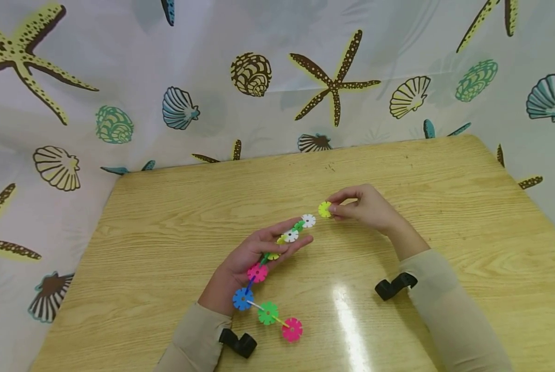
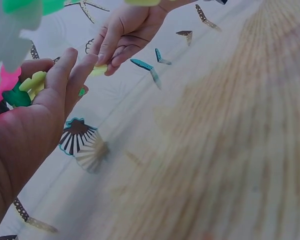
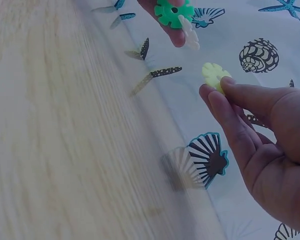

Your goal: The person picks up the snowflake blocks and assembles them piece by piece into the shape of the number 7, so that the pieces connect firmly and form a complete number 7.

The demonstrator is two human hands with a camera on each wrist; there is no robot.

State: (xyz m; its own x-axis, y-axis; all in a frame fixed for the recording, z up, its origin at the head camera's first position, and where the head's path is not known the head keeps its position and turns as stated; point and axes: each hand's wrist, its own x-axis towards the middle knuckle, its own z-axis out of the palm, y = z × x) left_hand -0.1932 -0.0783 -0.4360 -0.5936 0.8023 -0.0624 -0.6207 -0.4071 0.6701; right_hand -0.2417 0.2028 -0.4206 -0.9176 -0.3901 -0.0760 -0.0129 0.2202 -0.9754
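Note:
A chain of flower-shaped plastic discs [image 1: 268, 289] runs from a white disc [image 1: 308, 220] at its far end to a pink disc [image 1: 292, 329] near me. My left hand [image 1: 298, 233] holds the chain's upper part between thumb and fingers, above the wooden table [image 1: 165, 232]. My right hand [image 1: 333, 209] pinches a single yellow-green disc [image 1: 324, 209] just right of the white end disc, a small gap apart. In the right wrist view the yellow-green disc [image 3: 214, 74] sits at my fingertips [image 3: 217, 95], facing the chain's green disc [image 3: 174, 12]. The left wrist view shows my left hand [image 2: 65, 75] with discs [image 2: 32, 82] behind its fingers.
A curtain printed with shells and starfish [image 1: 333, 82] hangs behind and beside the table. Black wrist straps [image 1: 395, 285] [image 1: 238, 342] show at both sleeves. The table's far edge [image 1: 305, 152] meets the curtain. A glare patch [image 1: 347, 315] lies between my forearms.

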